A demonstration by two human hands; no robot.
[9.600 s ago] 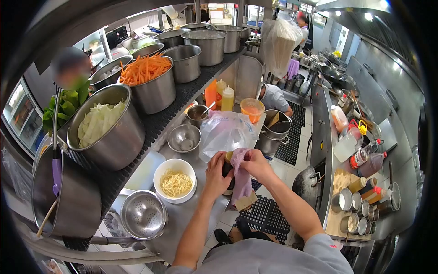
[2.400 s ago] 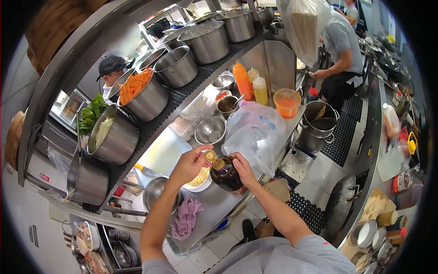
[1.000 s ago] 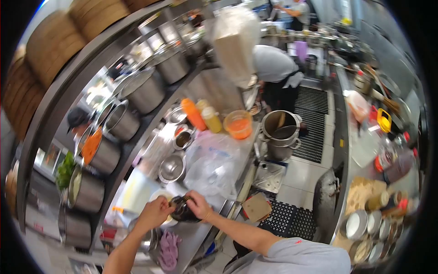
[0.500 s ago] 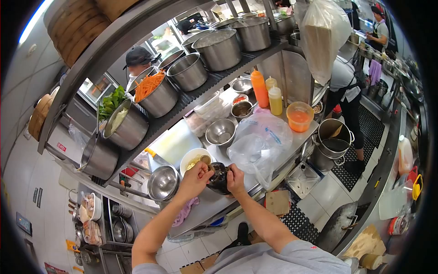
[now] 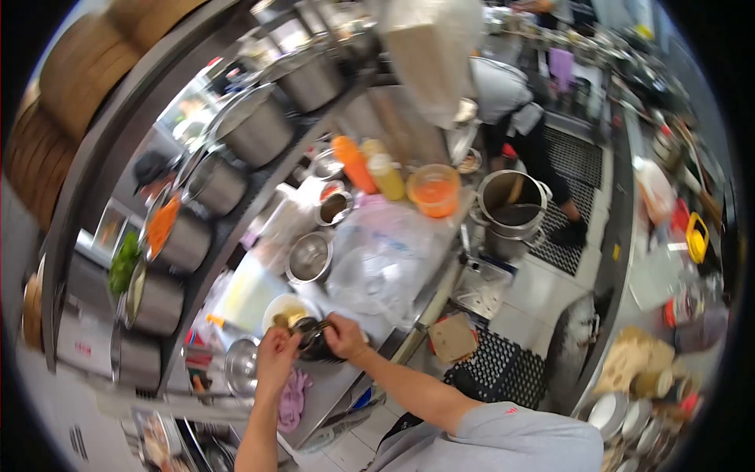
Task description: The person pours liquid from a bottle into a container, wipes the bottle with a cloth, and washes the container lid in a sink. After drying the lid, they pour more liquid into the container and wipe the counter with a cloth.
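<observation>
My right hand (image 5: 344,334) is wrapped round a dark, shiny jar (image 5: 316,348) held low over the worktop. Close to the jar's other side, my left hand (image 5: 278,352) has its fingers pinched, with a small round brownish-gold piece (image 5: 281,321) at their tips; motion blur hides its exact kind. Just beyond both hands stands a white bowl (image 5: 271,309) with pale yellow food in it. A metal bowl (image 5: 241,366) sits to the left of my left hand, and a pink cloth (image 5: 293,401) lies nearer me.
Clear plastic bags (image 5: 377,263) cover the worktop on the right, beside squeeze bottles (image 5: 355,165) and an orange-filled tub (image 5: 433,190). A shelf of metal pots (image 5: 255,130) runs above. A tall pot (image 5: 513,208) stands right of the worktop; a person (image 5: 503,94) stands beyond it.
My view has swung to the right, so the worktop and both hands appear further left and lower. Both hands stay together at the dark jar beside the white bowl.
</observation>
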